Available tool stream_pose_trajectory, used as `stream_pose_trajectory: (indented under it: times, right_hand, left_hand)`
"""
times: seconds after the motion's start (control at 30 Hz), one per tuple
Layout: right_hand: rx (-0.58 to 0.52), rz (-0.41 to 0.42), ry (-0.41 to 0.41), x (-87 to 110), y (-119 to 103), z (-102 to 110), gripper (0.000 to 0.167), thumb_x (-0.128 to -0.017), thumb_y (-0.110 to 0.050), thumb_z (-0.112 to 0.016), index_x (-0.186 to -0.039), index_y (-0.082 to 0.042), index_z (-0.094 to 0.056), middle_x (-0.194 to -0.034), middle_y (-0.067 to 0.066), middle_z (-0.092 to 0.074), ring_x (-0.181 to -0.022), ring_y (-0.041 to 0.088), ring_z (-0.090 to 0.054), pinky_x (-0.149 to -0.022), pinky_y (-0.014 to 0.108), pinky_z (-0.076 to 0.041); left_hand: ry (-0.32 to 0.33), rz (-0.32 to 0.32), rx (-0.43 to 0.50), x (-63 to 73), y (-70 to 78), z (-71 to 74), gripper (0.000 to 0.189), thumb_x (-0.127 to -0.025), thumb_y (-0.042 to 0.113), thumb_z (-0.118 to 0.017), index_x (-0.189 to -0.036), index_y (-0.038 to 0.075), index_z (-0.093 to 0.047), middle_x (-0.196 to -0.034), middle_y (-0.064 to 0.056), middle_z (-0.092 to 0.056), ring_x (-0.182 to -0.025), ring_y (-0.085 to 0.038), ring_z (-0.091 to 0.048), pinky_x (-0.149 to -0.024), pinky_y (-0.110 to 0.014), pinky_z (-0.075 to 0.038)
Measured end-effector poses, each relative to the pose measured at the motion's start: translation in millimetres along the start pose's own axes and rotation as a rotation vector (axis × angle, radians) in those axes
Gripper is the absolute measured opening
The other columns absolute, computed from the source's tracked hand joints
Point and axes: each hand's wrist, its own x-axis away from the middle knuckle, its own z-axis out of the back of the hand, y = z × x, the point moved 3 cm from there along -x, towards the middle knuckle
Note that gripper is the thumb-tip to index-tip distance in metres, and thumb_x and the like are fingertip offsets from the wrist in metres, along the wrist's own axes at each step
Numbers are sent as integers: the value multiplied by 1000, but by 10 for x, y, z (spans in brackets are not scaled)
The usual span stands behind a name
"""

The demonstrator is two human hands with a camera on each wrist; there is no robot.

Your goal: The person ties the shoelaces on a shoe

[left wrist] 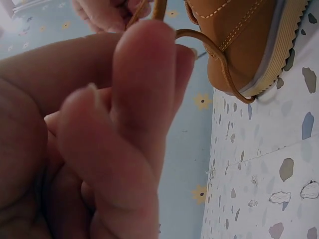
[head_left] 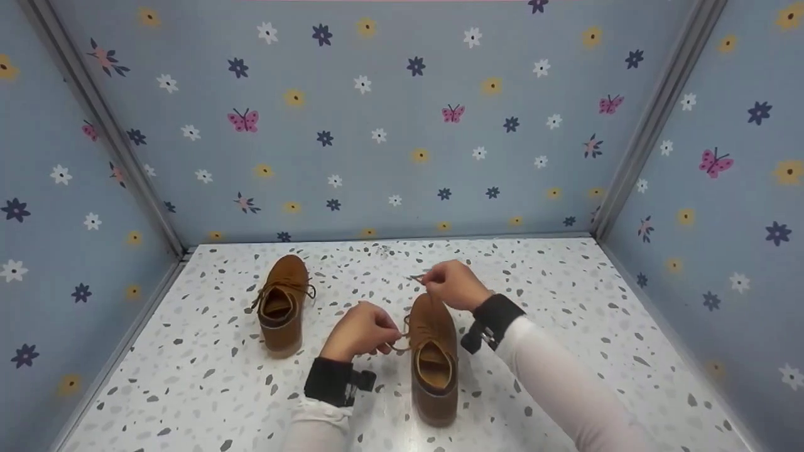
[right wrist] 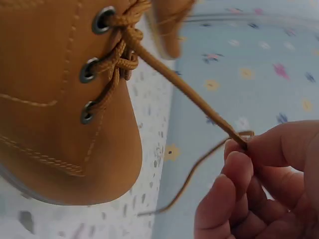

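Observation:
A brown lace-up shoe [head_left: 434,405] stands on the floor, toe pointing away from me, its laces crossed through metal eyelets [right wrist: 88,70]. Just left of it, my left hand [head_left: 363,329] pinches a brown lace [left wrist: 219,55] between thumb and finger. Over the toe, my right hand [head_left: 458,285] grips the other lace [right wrist: 174,79] with its fingertips. That lace runs taut from the knot at the top eyelets, and its loose tail hangs past my fingers. A matching shoe [head_left: 282,339] sits apart on the left, its laces tied.
The floor [head_left: 207,376] is white with grey speckles. Light blue panels [head_left: 389,113] printed with flowers and butterflies enclose it at the back and both sides. Black straps with small cameras circle my left wrist [head_left: 328,382] and right wrist [head_left: 498,314].

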Motion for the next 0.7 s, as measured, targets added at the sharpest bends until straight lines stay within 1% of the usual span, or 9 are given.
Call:
stream_pose_trajectory:
  times: [0.07, 0.13, 0.2, 0.23, 0.3, 0.4, 0.53, 0.7]
  right_hand:
    - [109, 80, -79, -56, -133, -94, 18, -95, -9, -65, -104, -10, -80, -101, 5, -80, -86, 15, -70, -81, 31, -57]
    - [153, 125, -157, -82, -199, -179, 20, -96, -10, -65, -109, -11, -80, -105, 5, -81, -96, 17, -72, -89, 37, -59]
    - [176, 144, -202, -87, -206, -220, 21, -97, -10, -66, -113, -10, -80, -110, 5, -81, -104, 19, -73, -96, 40, -58]
    - [181, 147, -207, -84, -193, -220, 22, -97, -9, -66, -114, -10, -79, -112, 6, -80, -107, 21, -73, -98, 41, -58]
    - [188, 141, -187, -75, -142, -182, 23, -96, -7, -65, -114, -9, -79, -113, 7, -80, -110, 24, -73, -101, 42, -57]
    - [190, 119, -161, -53, -51, -76, 24, -94, -7, -65, -113, -9, -79, -113, 8, -79, -111, 26, -73, -101, 44, -57]
    - [189, 98, -143, -11, 56, 70, 20, -97, -11, -66, -112, -9, -79, -110, 7, -79, -105, 25, -73, -97, 45, -58]
    - [206, 117, -125, 62, 130, 167, 16, -99, -15, -68, -107, -8, -79, -101, 5, -79, -92, 17, -71, -89, 42, -58]
  left_hand:
    - [-2, -9, -2, -2, 10, 1, 8, -87, 16, -77, -83, 10, -81, -75, -7, -78, -56, -10, -67, -49, -24, -48]
    - [-4, -12, -5, -6, 18, 0, 7, -86, 15, -77, -83, 11, -81, -76, -7, -79, -56, -10, -67, -49, -24, -47]
    - [-5, -17, -6, -8, 31, -4, 7, -86, 15, -76, -82, 13, -81, -76, -7, -79, -56, -10, -68, -49, -24, -47]
    - [-5, -17, -6, -9, 36, -6, 7, -86, 15, -76, -81, 13, -81, -75, -7, -78, -56, -10, -68, -48, -24, -47]
    - [-2, -11, -6, -14, 42, -10, 7, -85, 15, -76, -80, 15, -81, -74, -6, -78, -56, -10, -67, -49, -24, -47]
    - [3, -8, 0, -19, 40, -10, 7, -85, 16, -77, -80, 13, -81, -72, -6, -77, -55, -10, -65, -49, -24, -46]
    - [7, -4, 5, -26, 10, -10, 7, -85, 16, -78, -81, 11, -81, -71, -5, -77, -55, -10, -65, -49, -23, -45]
    - [15, 20, 40, -42, -38, -19, 10, -85, 18, -80, -84, 8, -78, -69, -2, -75, -56, -10, -66, -50, -23, -48]
